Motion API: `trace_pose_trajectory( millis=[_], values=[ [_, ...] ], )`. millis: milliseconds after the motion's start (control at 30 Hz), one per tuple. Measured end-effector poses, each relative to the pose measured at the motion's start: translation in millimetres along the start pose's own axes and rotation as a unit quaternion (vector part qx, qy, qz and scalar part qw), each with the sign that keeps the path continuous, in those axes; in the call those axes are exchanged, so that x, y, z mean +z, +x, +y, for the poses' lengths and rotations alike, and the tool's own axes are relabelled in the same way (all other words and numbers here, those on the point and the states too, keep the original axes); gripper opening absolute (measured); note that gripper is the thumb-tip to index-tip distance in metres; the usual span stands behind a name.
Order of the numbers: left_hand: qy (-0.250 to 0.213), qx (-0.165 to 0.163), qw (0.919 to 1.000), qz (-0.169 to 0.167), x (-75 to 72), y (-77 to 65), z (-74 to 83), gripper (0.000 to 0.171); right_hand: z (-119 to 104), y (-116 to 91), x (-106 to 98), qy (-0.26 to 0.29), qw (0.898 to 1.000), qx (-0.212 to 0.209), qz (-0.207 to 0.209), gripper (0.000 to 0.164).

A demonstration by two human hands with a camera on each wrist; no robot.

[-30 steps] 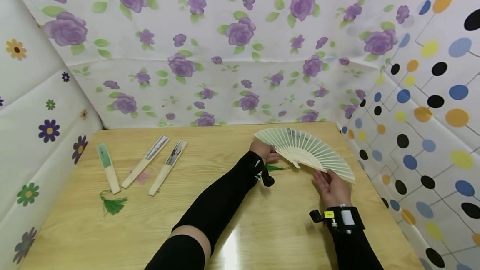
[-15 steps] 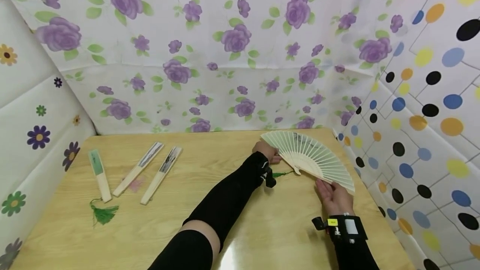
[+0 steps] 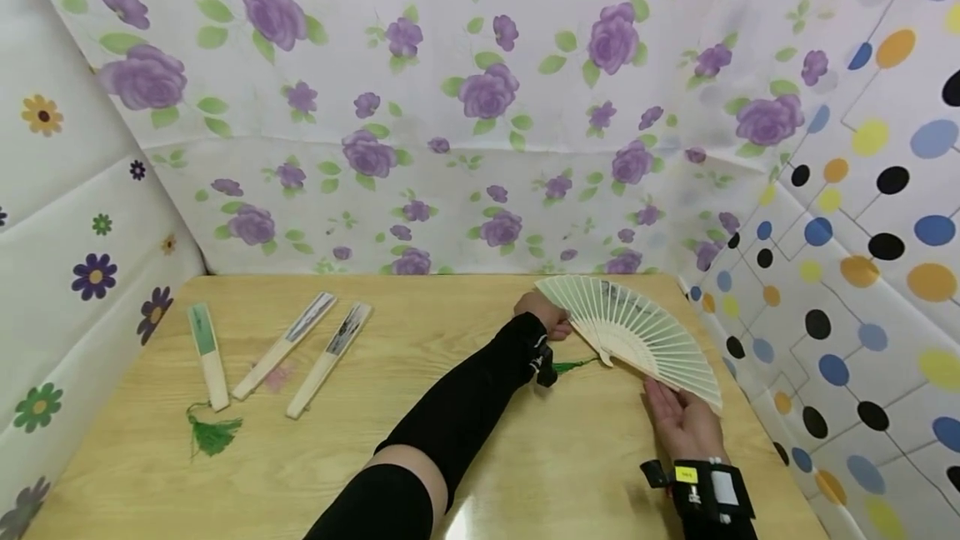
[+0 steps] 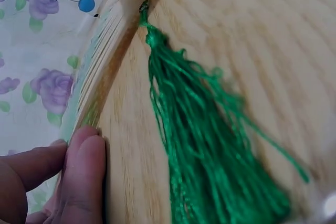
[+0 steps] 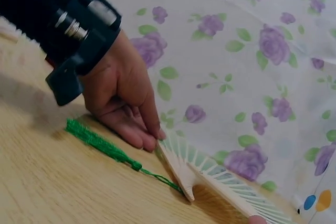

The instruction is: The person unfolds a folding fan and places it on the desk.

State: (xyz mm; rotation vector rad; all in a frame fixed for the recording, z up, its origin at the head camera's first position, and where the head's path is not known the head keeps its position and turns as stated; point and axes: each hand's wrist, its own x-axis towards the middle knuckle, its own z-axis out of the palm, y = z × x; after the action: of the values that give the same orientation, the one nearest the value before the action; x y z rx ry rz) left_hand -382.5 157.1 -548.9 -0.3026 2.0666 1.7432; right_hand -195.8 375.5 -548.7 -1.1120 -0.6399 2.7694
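Note:
A pale green folding fan (image 3: pixel 637 332) with a dark print is spread wide at the right side of the table. My left hand (image 3: pixel 542 315) pinches its left end rib between thumb and fingers, seen close in the left wrist view, where the fingers (image 4: pixel 86 166) press on the edge. By its right end rib my right hand (image 3: pixel 688 423) grips it, palm turned up, with the fingers under the rib. A green tassel (image 4: pixel 194 140) hangs from the fan's pivot and lies on the wood. In the right wrist view, only a right fingertip (image 5: pixel 257 219) shows at the lower edge.
On the left lie three folded fans: a green-topped fan (image 3: pixel 207 357) with a green tassel (image 3: pixel 213 433), a middle fan (image 3: pixel 283 347) and a third fan (image 3: pixel 328 361). A pink tassel (image 3: pixel 277 375) shows between two of them. Patterned cloth walls (image 3: pixel 450 182) enclose the wooden table (image 3: pixel 360 473).
The spread fan has turned slightly clockwise and shifted a little right, its right end coming nearer to me. Both hands have moved with it. The head view has tilted slightly.

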Motion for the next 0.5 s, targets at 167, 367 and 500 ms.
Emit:
trace_pose_trajectory(
  millis=[167, 367, 500],
  values=[
    [0.025, 0.018, 0.9995, 0.008, -6.8, -1.4, -12.5, 0.03, 12.2, -2.6, -5.8, -0.02, 1.0, 0.006, 0.016, 0.058],
    [0.024, 0.036, 0.9987, 0.027, -25.2, -8.6, -26.0, 0.03, 33.0, -19.3, -6.4, -0.063, 0.997, 0.035, -0.015, 0.066],
    [0.014, 0.071, 0.9974, 0.0, -52.2, -38.0, -29.2, 0.029, 49.8, -40.0, -5.3, -0.135, 0.99, 0.015, -0.026, 0.069]
  ],
)
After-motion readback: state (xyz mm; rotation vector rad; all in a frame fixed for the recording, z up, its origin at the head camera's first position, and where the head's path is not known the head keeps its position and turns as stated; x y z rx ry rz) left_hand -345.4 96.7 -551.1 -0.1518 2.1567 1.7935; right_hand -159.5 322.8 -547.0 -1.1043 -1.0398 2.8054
